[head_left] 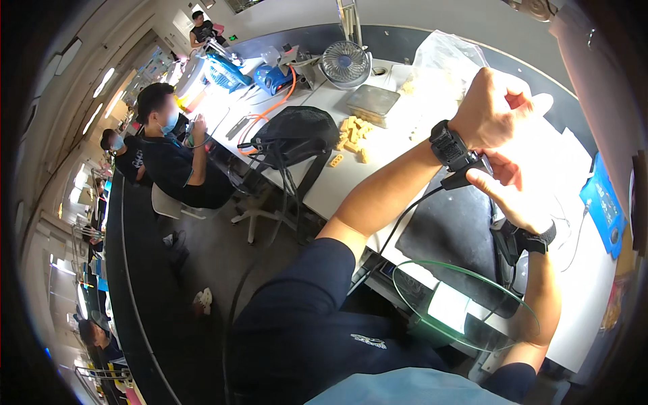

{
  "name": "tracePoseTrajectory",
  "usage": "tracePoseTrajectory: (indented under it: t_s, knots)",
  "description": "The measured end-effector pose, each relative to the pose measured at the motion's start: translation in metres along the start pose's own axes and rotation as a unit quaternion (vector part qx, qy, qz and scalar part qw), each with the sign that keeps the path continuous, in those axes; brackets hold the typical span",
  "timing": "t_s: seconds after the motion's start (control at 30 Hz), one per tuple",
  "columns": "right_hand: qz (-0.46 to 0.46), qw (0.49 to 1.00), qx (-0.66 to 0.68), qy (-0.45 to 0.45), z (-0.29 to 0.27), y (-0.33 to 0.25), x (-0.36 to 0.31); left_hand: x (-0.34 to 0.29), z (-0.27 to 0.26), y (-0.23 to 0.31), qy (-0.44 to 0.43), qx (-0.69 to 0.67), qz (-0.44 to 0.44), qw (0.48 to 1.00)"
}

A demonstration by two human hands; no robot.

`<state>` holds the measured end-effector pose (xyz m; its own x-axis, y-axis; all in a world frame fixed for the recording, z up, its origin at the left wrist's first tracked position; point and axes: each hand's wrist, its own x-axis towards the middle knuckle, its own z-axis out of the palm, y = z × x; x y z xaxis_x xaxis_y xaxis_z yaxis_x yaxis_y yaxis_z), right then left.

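My left hand (493, 111) is raised over the white table (405, 128), fingers curled into a loose fist. A black wrist device (451, 145) is strapped on its wrist. My right hand (513, 189) reaches up to that wrist, its fingers pinching a black plug (462, 179) at the device, with a black cable (398, 226) trailing down toward my lap. A second black band (533, 239) sits on my right wrist. What my left fist holds, if anything, is hidden.
A black mat (452, 236) lies on the table under my hands, with a green ring (466, 307) at the table edge. Small wooden blocks (354, 138), a clear lidded box (372, 102), a small fan (344, 64) and a black bag (297, 131) lie further left. Other people sit at left.
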<state>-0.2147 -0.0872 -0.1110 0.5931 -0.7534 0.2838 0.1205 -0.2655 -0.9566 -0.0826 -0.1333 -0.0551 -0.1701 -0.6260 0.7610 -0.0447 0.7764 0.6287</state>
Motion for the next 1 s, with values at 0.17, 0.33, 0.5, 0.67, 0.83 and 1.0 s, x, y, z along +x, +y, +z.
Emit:
tracePoseTrajectory:
  t_s: [0.17,0.33,0.5,0.67,0.83,1.0]
  knots:
    - [0.055,0.998,-0.018,0.03,0.012,-0.003,-0.001,0.001,-0.004,-0.014,0.005,-0.049,-0.04,0.998]
    - [0.044,0.998,-0.036,0.016,0.008,0.004,-0.003,0.0,0.001,-0.009,-0.001,-0.121,-0.014,0.993]
    - [0.076,0.994,-0.072,0.023,0.004,-0.001,-0.006,0.001,0.009,-0.018,-0.002,-0.16,-0.037,0.986]
    - [0.119,0.975,-0.185,0.011,-0.011,-0.006,0.003,-0.011,0.018,-0.02,0.137,-0.207,0.015,0.969]
    - [0.196,0.857,-0.454,0.145,-0.076,0.018,-0.01,-0.003,-0.002,-0.045,-0.044,0.117,0.121,0.985]
    - [0.182,0.852,-0.458,0.179,-0.1,0.028,0.002,-0.015,0.023,-0.038,-0.096,0.122,0.116,0.981]
